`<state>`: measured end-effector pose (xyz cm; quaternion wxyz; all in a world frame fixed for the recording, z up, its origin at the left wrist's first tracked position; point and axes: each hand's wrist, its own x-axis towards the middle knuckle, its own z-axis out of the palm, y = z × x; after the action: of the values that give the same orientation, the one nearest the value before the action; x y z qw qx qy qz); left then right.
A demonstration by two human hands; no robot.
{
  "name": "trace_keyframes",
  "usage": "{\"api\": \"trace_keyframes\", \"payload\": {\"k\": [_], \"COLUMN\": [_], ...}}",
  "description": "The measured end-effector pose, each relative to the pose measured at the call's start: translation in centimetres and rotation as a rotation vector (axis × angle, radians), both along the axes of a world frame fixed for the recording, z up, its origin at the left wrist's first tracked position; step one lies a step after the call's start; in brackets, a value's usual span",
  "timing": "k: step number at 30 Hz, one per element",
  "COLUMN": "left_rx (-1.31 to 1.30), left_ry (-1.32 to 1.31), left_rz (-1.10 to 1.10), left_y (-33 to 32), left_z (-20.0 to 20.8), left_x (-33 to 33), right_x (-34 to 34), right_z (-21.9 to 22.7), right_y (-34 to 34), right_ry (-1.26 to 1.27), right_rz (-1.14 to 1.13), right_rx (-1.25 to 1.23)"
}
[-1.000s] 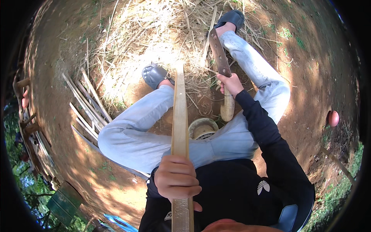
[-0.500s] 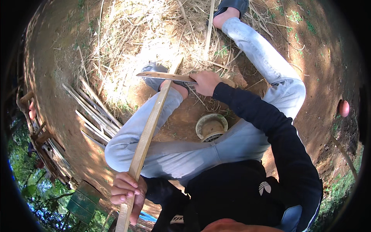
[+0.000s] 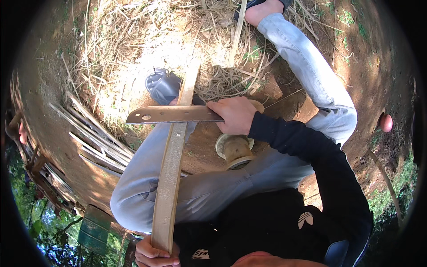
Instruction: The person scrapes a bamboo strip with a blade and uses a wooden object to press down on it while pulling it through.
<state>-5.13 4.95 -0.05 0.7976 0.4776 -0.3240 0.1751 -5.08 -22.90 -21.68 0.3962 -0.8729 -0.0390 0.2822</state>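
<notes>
Pale wooden strip [image 3: 169,182] slanting from near left toward the far middle, broad knife blade [image 3: 173,115] crossing its far part.
The left hand [image 3: 154,254] pinches the strip's near end; the right hand [image 3: 233,115] is closed around the knife's handle. The strip looks light, stiff yet springy, its edges probably splintery, so it is best held by the flat near end, well clear of the blade; whether blade and wood touch, I cannot tell.

knife [image 3: 175,114]: brown blade | strip [image 3: 170,180]: tan | jeans [image 3: 222,187]: pale blue | panel [image 3: 94,235]: apparently green
</notes>
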Motion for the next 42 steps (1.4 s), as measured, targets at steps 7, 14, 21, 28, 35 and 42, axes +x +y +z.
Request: {"api": "trace_keyframes", "payload": {"k": [7,14,21,28,35,42], "left_rx": [0.076,0.102,0.104,0.093,0.08,0.063], "left_ry": [0.067,0.094,0.123,0.121,0.119,0.12], "left_rz": [0.095,0.113,0.148,0.166,0.169,0.166], "left_y": [-3.0,-3.7,-3.9,-3.9,-3.8,-3.8], "left_z": [0.1,0.4,0.3,0.3,-0.2,-0.7], "left_x": [-0.2,0.2,-0.3,0.0,0.3,0.8], "right_x": [0.9,0.5,-0.3,1.0,1.4,1.7], "right_z": [-2.4,-1.9,-1.4,-1.9,-3.3,-3.8], "right_y": [-0.9,0.6,1.2,0.3,0.1,0.6], "right_ry": [0.107,-0.045,-0.089,-0.001,0.032,-0.063], "right_rz": [-0.076,-0.122,-0.158,-0.095,-0.098,-0.148], "right_rx": [-0.026,0.092,0.123,0.081,-0.026,-0.04]}}
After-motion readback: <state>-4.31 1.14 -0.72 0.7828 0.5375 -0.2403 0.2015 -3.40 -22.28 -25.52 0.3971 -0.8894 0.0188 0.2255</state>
